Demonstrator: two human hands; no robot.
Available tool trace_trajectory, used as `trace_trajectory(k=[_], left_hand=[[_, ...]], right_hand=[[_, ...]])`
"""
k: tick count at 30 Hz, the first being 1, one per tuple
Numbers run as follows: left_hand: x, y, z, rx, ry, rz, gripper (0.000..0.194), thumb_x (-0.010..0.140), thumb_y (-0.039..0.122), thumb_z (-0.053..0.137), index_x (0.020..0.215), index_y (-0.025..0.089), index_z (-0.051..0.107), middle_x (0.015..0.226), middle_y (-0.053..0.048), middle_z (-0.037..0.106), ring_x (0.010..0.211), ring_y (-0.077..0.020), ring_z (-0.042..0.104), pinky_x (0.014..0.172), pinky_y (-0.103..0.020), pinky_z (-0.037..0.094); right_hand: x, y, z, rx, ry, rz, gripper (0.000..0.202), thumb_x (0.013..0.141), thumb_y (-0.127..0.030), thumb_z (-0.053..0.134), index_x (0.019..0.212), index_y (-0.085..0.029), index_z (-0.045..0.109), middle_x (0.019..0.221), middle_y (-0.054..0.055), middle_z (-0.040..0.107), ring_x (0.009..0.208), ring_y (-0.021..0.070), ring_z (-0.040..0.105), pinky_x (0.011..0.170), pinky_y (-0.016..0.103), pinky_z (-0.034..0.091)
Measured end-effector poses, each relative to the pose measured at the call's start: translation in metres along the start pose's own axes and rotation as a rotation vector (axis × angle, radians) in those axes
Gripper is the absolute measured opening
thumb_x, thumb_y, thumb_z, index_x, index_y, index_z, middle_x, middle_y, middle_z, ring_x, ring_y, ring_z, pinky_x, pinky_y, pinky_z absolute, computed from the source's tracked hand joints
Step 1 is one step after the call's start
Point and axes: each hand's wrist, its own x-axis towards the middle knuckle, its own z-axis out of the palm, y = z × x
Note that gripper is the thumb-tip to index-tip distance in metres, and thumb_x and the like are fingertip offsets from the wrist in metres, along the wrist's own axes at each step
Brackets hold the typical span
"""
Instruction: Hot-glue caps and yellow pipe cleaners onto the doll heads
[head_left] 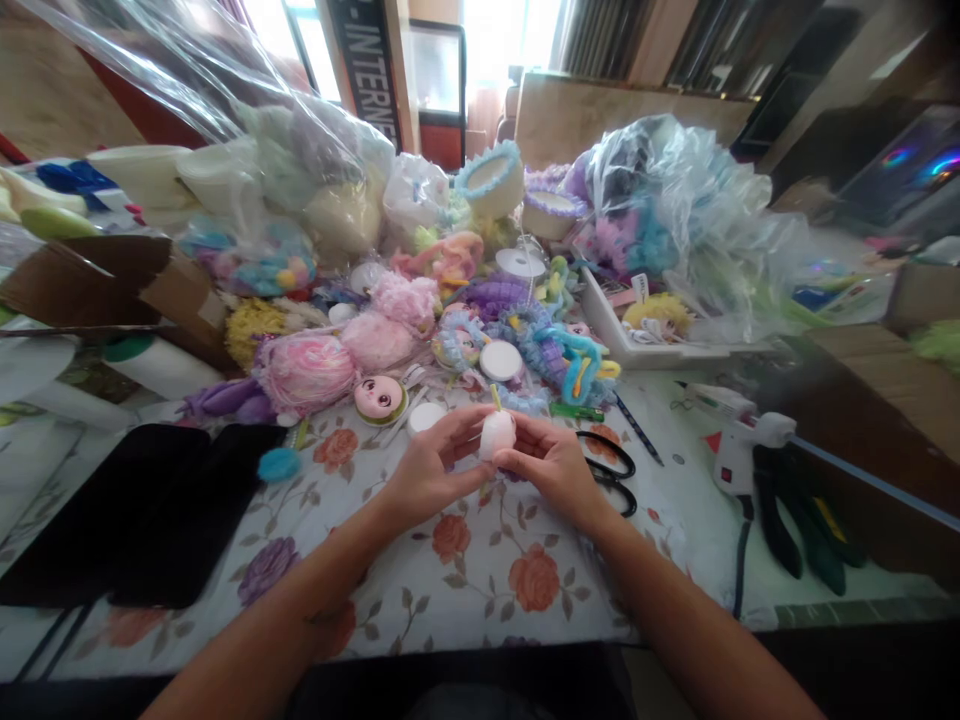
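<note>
Between my two hands, above the flowered tablecloth, is a small pale pinkish-white rounded piece with a thin yellowish bit sticking up from its top. My left hand holds it from the left, fingers curled behind. From the right, my right hand grips the same piece, thumb in front. A white disc lies just beyond my left hand. Black-handled scissors lie right beside my right hand. A doll face with large eyes rests farther left.
Yarn, plush pieces and a pink bundle pile up behind the hands. Black flat panels lie left. At right are a glue gun, pliers, a pencil and a white tray.
</note>
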Motion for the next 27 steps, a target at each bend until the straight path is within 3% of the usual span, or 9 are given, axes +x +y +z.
trace_trajectory(k=[5, 8, 11, 14, 17, 21, 27], left_hand=[[0.001, 0.0, 0.004, 0.056, 0.089, -0.031, 0.052, 0.072, 0.02, 0.077, 0.118, 0.018, 0.053, 0.117, -0.009, 0.064, 0.107, -0.021, 0.063, 0.09, -0.028, 0.053], [0.004, 0.002, 0.004, 0.004, 0.17, -0.099, 0.048, 0.074, 0.024, 0.075, 0.115, 0.017, 0.053, 0.105, -0.007, 0.067, 0.094, -0.0173, 0.064, 0.077, -0.022, 0.053], [0.007, 0.005, 0.001, -0.088, 0.215, -0.177, 0.052, 0.072, 0.026, 0.076, 0.117, 0.017, 0.051, 0.097, -0.005, 0.067, 0.076, -0.0111, 0.062, 0.06, -0.016, 0.048], [0.008, 0.007, -0.004, -0.116, 0.241, -0.222, 0.055, 0.07, 0.027, 0.077, 0.119, 0.018, 0.051, 0.086, -0.001, 0.066, 0.054, -0.0043, 0.049, 0.045, -0.013, 0.037], [0.007, 0.007, -0.008, -0.103, 0.249, -0.23, 0.054, 0.071, 0.029, 0.076, 0.118, 0.019, 0.052, 0.078, 0.001, 0.063, 0.048, -0.0028, 0.042, 0.042, -0.014, 0.033], [0.007, 0.005, -0.012, -0.1, 0.267, -0.22, 0.053, 0.07, 0.028, 0.076, 0.117, 0.019, 0.053, 0.079, 0.001, 0.063, 0.05, -0.004, 0.045, 0.043, -0.015, 0.035], [0.008, 0.006, -0.013, -0.079, 0.304, -0.236, 0.054, 0.069, 0.029, 0.075, 0.117, 0.019, 0.053, 0.079, 0.001, 0.063, 0.05, -0.0051, 0.047, 0.045, -0.017, 0.037]], right_hand=[[0.0, 0.004, 0.001, -0.17, 0.023, -0.054, 0.052, 0.077, -0.039, 0.075, 0.125, -0.022, 0.065, 0.109, 0.004, 0.072, 0.098, 0.0245, 0.066, 0.085, 0.034, 0.053], [0.003, 0.001, -0.003, -0.361, 0.065, -0.072, 0.041, 0.088, -0.046, 0.059, 0.118, -0.018, 0.068, 0.093, 0.005, 0.074, 0.079, 0.021, 0.069, 0.07, 0.03, 0.054], [0.015, -0.011, -0.016, -0.826, 0.263, -0.087, 0.04, 0.097, -0.042, 0.042, 0.102, -0.015, 0.07, 0.078, 0.005, 0.072, 0.066, 0.0172, 0.067, 0.063, 0.026, 0.051], [0.037, -0.026, -0.032, -1.224, 0.383, -0.057, 0.027, 0.093, -0.031, 0.049, 0.092, -0.015, 0.07, 0.088, 0.008, 0.073, 0.081, 0.0199, 0.067, 0.075, 0.028, 0.048], [0.063, -0.034, -0.04, -1.365, 0.383, 0.032, 0.02, 0.085, -0.026, 0.057, 0.082, -0.013, 0.072, 0.088, 0.015, 0.073, 0.087, 0.027, 0.067, 0.074, 0.033, 0.045], [0.087, -0.031, -0.034, -1.486, 0.33, 0.132, 0.016, 0.074, -0.021, 0.062, 0.079, -0.011, 0.074, 0.088, 0.019, 0.073, 0.086, 0.0299, 0.068, 0.068, 0.032, 0.043], [0.08, -0.04, -0.039, -1.511, 0.382, 0.167, 0.018, 0.075, -0.022, 0.058, 0.078, -0.015, 0.074, 0.083, 0.013, 0.074, 0.08, 0.0259, 0.067, 0.06, 0.029, 0.038]])
